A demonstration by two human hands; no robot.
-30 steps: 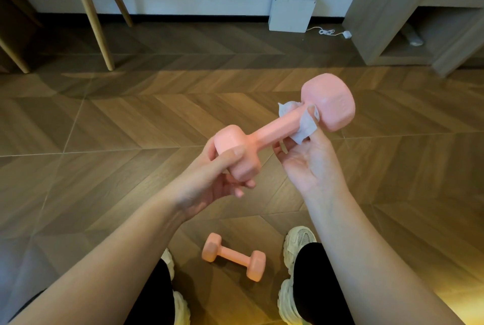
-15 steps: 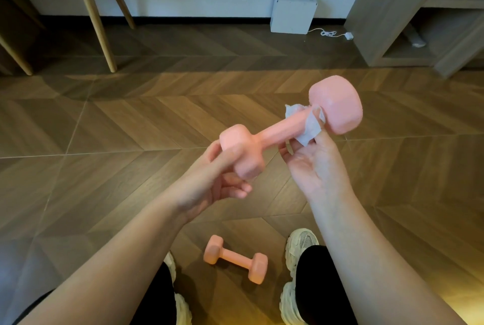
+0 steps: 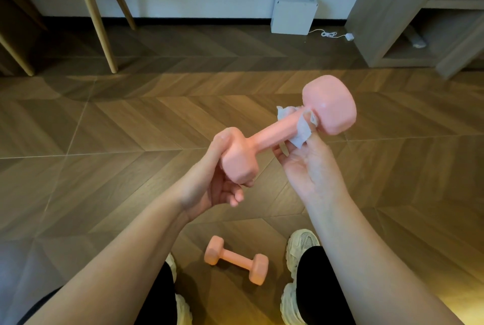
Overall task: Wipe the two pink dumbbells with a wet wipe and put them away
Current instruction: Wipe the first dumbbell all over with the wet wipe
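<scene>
I'm looking down over two bare forearms, and the left hand (image 3: 209, 180) is clenching the near head of a pink dumbbell (image 3: 277, 133), thumb running up the head's left side and fingers curled beneath it. The dumbbell is hanging in the air above the floor (image 3: 104, 167), tilting from its near-left head up to its far-right head. The right hand (image 3: 309, 165) is grasping the wet wipe (image 3: 301, 130) around the far end of the handle, just where the bar meets the far head; the white sheet is wrapping the bar, one edge poking out on the far side and a corner hanging on the near side, with the thumb tip pressing it against the head's inner face. The far head is showing a glossy patch on its near face. The second pink dumbbell (image 3: 235, 259) is lying on the floor near me, between my two shoes (image 3: 301, 243), untouched and well apart from both hands. Far left, I'm seeing slanted wooden chair legs (image 3: 94, 18) under a dark cushion. A white box (image 3: 293, 14) is leaning at the wall, with a white cable (image 3: 332, 34) trailing right from it. At far right, a wooden shelf unit (image 3: 387, 10) is standing with open compartments.
</scene>
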